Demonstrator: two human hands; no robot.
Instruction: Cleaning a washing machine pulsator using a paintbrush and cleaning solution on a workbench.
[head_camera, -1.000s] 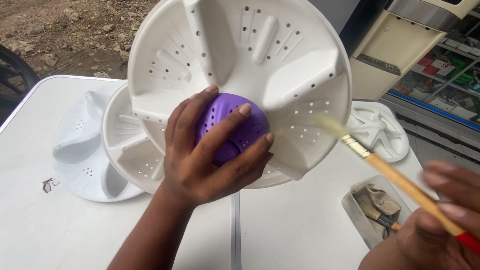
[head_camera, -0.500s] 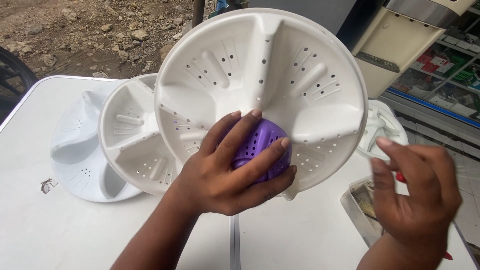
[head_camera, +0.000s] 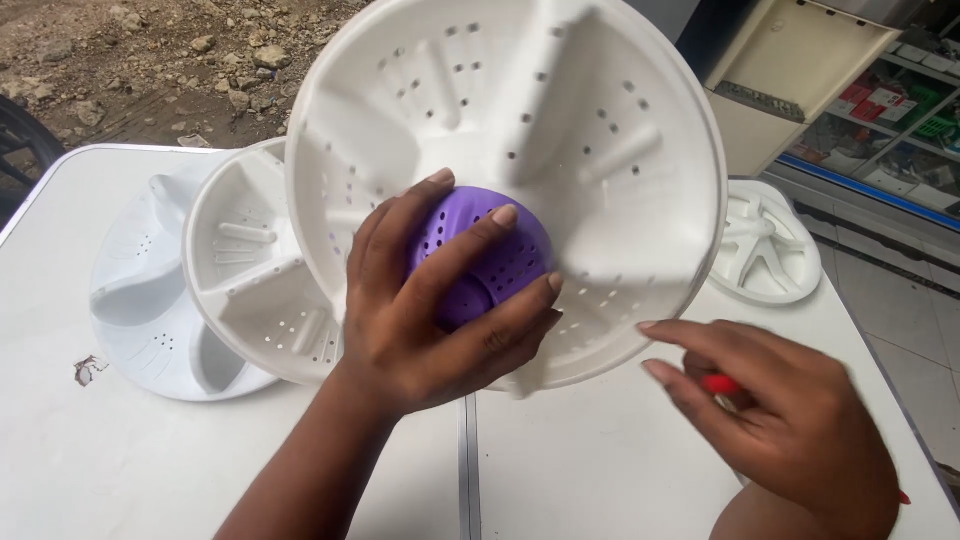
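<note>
We see the left hand (head_camera: 430, 320) cupped over the purple cap (head_camera: 490, 255) at the hub of the white disc (head_camera: 560, 120). Grip: fingers spread and pressed on the cap. The disc is round, with no long axis; it is held tilted above the table (head_camera: 580, 470), ribbed face toward us. The right hand (head_camera: 790, 420) sits by the lower rim, fingers curled round a red handle (head_camera: 718, 384). Two more discs (head_camera: 250, 280) lie behind left, another (head_camera: 765, 250) at right.
</note>
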